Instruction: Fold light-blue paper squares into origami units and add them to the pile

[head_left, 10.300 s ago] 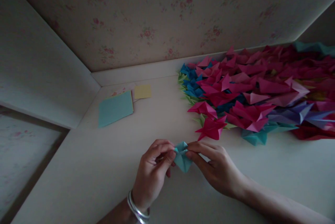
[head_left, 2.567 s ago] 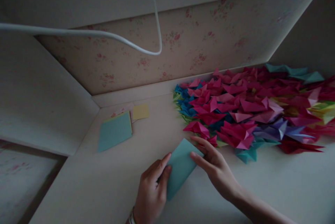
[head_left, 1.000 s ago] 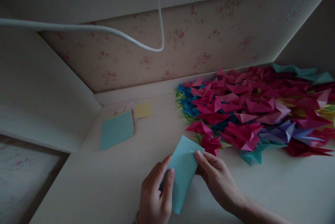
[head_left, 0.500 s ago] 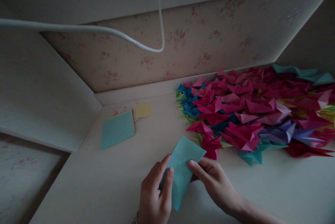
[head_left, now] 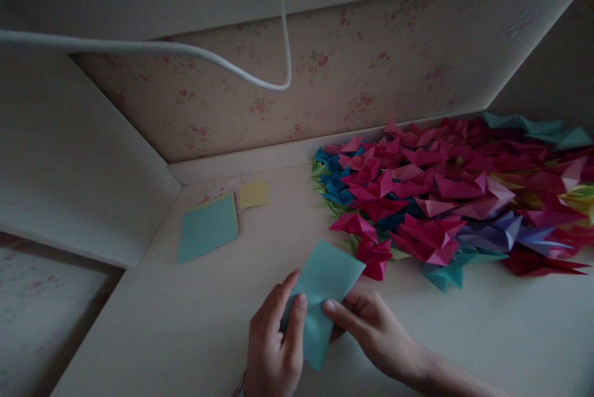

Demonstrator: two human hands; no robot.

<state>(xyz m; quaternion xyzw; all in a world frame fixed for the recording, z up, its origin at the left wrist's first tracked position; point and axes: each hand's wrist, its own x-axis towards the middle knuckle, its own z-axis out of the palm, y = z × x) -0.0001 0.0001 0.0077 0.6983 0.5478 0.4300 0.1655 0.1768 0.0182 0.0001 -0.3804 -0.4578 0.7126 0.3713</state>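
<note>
A folded light-blue paper sheet (head_left: 325,289) is held just above the pale desk (head_left: 185,323) near its front edge. My left hand (head_left: 273,341) pinches its left side, with the index and middle fingers lying on top. On the sheet's right edge my right hand (head_left: 366,329) is closed, forefinger pressed onto the paper and the other fingers curled beneath. Just beyond the sheet lies a big heap of folded paper shapes (head_left: 440,199), mostly pink and red with some blue, purple and teal.
A stack of light-blue square sheets (head_left: 208,227) and a small yellow pad (head_left: 253,194) lie at the back left of the desk. Behind rises a floral-papered wall (head_left: 301,81). A white cable (head_left: 185,54) hangs across the top of the view.
Over the last second my right hand has slid down the sheet's right edge toward me. The sheet has turned slightly. My left hand has kept its grip.
</note>
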